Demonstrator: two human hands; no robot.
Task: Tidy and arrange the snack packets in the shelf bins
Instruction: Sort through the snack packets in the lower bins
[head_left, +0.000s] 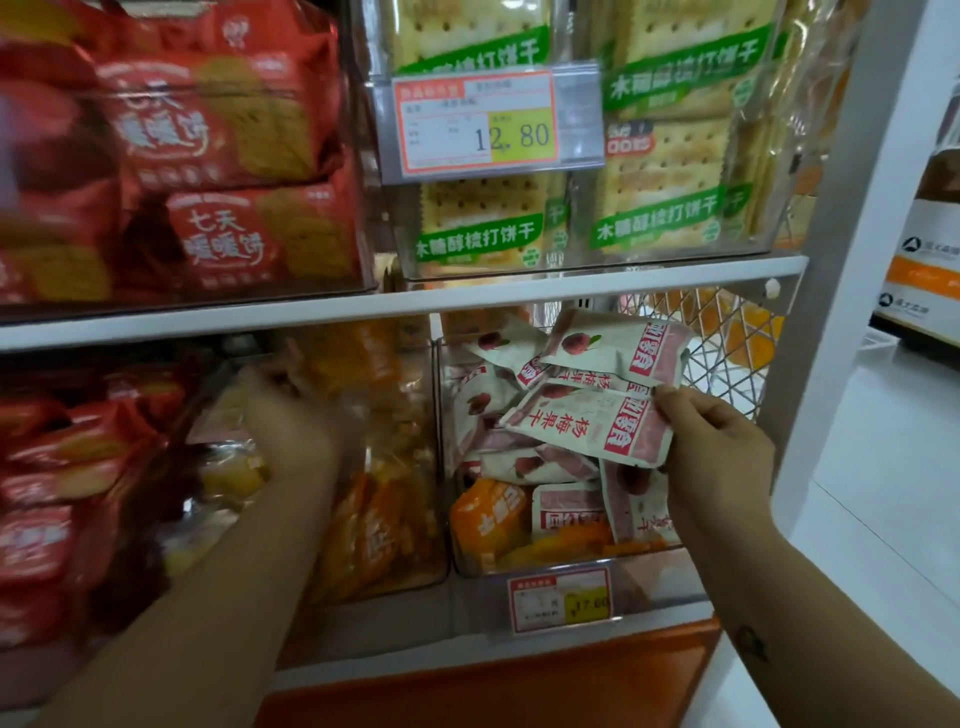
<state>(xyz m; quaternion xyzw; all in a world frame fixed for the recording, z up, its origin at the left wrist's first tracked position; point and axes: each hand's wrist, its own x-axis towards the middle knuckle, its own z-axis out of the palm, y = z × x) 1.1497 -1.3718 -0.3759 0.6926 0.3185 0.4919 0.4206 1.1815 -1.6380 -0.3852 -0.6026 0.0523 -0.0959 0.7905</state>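
Observation:
My right hand (711, 441) pinches the ends of white-and-pink dried-fruit packets (587, 421), held over the lower right clear bin (550, 566). That bin holds several more of these packets and orange packets (488, 519) at its bottom. My left hand (288, 415) reaches into the lower middle bin (384, 519) of orange packets; motion blur hides its fingers, so I cannot tell whether it holds anything.
The upper shelf carries red biscuit packs (208, 156) on the left and green-labelled cracker packs (660, 171) on the right, behind a 12.80 price tag (475, 122). Red packs (57, 467) fill the lower left bin. A white upright post (831, 312) bounds the shelf on the right.

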